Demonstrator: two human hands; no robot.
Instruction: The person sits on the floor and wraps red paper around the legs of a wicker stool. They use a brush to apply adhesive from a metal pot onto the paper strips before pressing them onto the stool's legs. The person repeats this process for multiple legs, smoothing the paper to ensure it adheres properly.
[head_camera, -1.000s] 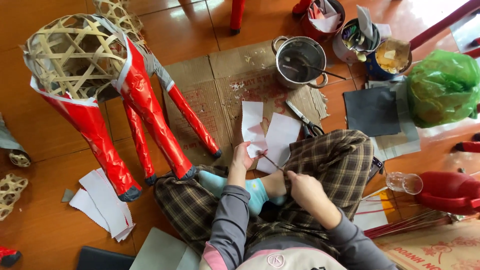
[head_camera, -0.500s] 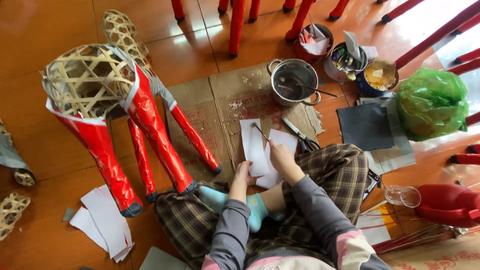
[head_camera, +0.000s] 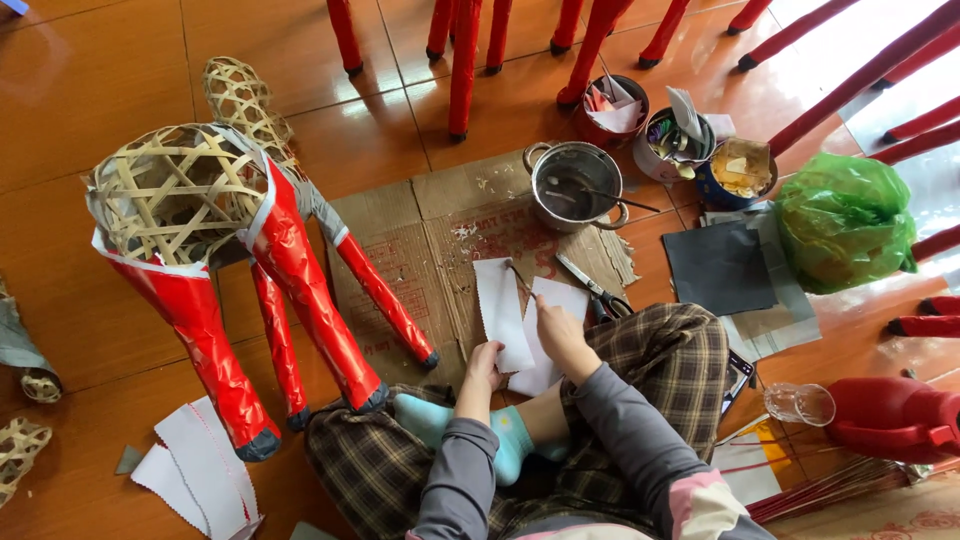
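Polished orange-brown floor tiles (head_camera: 90, 80) spread under red chair legs, with a flattened brown cardboard sheet (head_camera: 420, 240) as the work mat. Beside it stands a woven bamboo animal frame with red-wrapped legs (head_camera: 230, 250). A round metal pot (head_camera: 575, 185) sits at the cardboard's far edge. The left hand (head_camera: 485, 362) pins a white paper strip (head_camera: 500, 310) down; the right hand (head_camera: 560, 335) is closed on a thin brush (head_camera: 520, 280) touching it. Wet paper could tear or slide, and the sleeve might smear it.
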